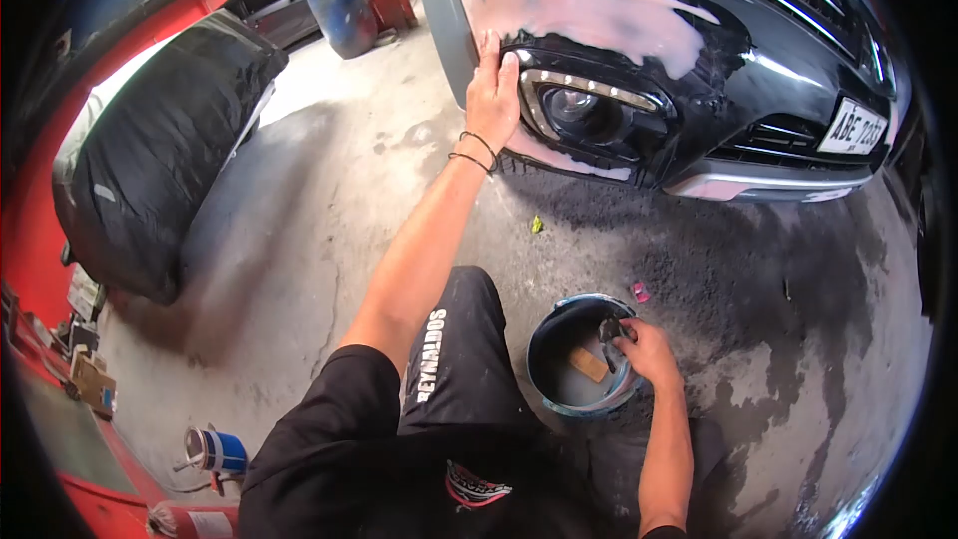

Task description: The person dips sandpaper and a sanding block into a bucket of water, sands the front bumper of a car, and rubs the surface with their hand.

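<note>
My left hand [494,95] lies with its fingers stretched out against the side edge of a car bumper [733,105], beside the fog lamp [579,110]. Pink filler patches [579,10] cover part of the dark bumper. Lower down, my right hand [651,351] pinches a dark crumpled piece [612,336]; whether it is cloth or sandpaper I cannot tell. It hangs over the right side of a bucket [534,379] standing on the floor. Inside the bucket is greyish liquid with a tan rectangular block [589,364] in it.
A car under a black cover [160,150] stands to the left, with a blue drum [341,10] farther back. A blue can [225,451] sits at lower left. Yellow-green [537,225] and pink scraps [640,291] lie on the concrete floor [289,240], which has dark wet patches at right.
</note>
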### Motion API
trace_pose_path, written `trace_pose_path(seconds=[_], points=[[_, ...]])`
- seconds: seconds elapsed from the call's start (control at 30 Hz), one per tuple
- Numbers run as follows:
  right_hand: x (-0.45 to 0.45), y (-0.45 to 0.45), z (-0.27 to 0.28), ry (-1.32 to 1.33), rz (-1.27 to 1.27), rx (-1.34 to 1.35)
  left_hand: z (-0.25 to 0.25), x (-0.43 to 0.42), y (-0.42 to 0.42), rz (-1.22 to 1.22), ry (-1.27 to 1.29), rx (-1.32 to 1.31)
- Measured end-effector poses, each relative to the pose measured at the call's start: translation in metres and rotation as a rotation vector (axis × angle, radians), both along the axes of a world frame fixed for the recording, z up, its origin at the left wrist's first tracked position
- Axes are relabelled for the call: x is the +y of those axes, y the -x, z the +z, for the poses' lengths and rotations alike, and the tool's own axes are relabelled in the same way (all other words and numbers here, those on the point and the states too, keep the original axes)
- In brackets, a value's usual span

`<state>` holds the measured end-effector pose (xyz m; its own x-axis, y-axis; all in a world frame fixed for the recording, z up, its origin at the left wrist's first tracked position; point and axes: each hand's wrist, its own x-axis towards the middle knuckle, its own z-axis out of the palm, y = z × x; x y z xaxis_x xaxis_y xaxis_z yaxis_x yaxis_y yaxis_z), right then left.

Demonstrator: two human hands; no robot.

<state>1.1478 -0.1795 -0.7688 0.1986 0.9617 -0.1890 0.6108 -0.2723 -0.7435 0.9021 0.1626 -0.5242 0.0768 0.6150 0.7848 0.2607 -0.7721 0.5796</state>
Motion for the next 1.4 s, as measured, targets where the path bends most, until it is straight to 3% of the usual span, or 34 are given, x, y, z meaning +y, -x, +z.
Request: trace_pose_path(seconds=[0.1, 0.23, 0.3, 0.37, 0.5, 0.6, 0.7, 0.8, 0.83, 0.9, 0.97, 1.0, 1.03, 1.07, 1.1, 1.13, 1.17, 1.23, 1.3, 1.37, 1.4], points=[[0.002, 0.005, -0.006, 0.034, 0.007, 0.002, -0.009, -0.012, 0.003, -0.026, 0.048, -0.044], [0.008, 0.008, -0.056, -0.047, 0.083, 0.006, -0.010, -0.002, 0.007, -0.043, 0.056, -0.055], [0.008, 0.011, -0.074, -0.092, 0.214, -0.146, -0.001, 0.004, 0.010, -0.021, 0.065, -0.027], [0.010, 0.019, -0.082, 0.036, 0.203, -0.129, 0.005, 0.009, 0.015, 0.044, 0.052, 0.102], [0.015, 0.037, -0.107, 0.254, 0.223, -0.295, -0.022, 0.000, 0.022, 0.028, 0.079, 0.129], [0.017, 0.048, -0.140, 0.415, 0.396, -0.373, -0.047, -0.011, 0.034, 0.022, 0.116, 0.171], [0.014, 0.050, -0.143, 0.455, 0.466, -0.357, -0.100, -0.048, 0.040, -0.061, 0.052, 0.085], [0.018, 0.043, -0.133, 0.533, 0.487, -0.349, -0.177, -0.119, 0.048, -0.248, 0.339, 0.013], [0.019, 0.046, -0.111, 0.545, 0.492, -0.359, -0.211, -0.142, 0.049, -0.291, 0.557, 0.033], [0.024, 0.058, -0.049, 0.279, 0.207, -0.076, -0.282, -0.184, 0.043, -0.336, 0.895, 0.043], [0.036, 0.055, -0.044, 0.129, 0.015, 0.172, -0.311, -0.212, 0.030, -0.404, 1.171, 0.081], [0.041, 0.064, -0.037, 0.074, -0.137, 0.574, -0.282, -0.220, 0.029, -0.525, 1.323, -0.019], [0.046, 0.077, -0.019, 0.010, -0.226, 0.796, -0.250, -0.227, 0.028, -0.647, 1.468, -0.121], [0.050, 0.086, -0.009, 0.001, -0.269, 0.936, -0.248, -0.227, 0.024, -0.655, 1.464, -0.122], [0.054, 0.095, -0.001, -0.007, -0.308, 1.077, -0.247, -0.227, 0.020, -0.743, 1.450, -0.293], [0.060, 0.108, 0.007, -0.056, -0.287, 1.061, -0.245, -0.226, 0.016, -0.828, 1.427, -0.464], [0.067, 0.119, 0.013, -0.104, -0.264, 1.045, -0.245, -0.224, 0.015, -0.831, 1.421, -0.464], [0.084, 0.122, 0.014, -0.120, -0.234, 0.921, -0.244, -0.222, 0.012, -0.587, 1.286, -0.769], [0.097, 0.117, 0.015, 0.027, -0.122, 0.541, -0.240, -0.189, 0.021, -0.376, 1.122, -0.705], [0.105, 0.105, -0.010, -0.083, -0.092, 0.463, -0.186, -0.147, 0.036, -0.385, 0.878, -0.783], [0.109, 0.097, -0.021, -0.148, -0.106, 0.193, -0.150, -0.124, 0.044, -0.388, 0.771, -0.807]])
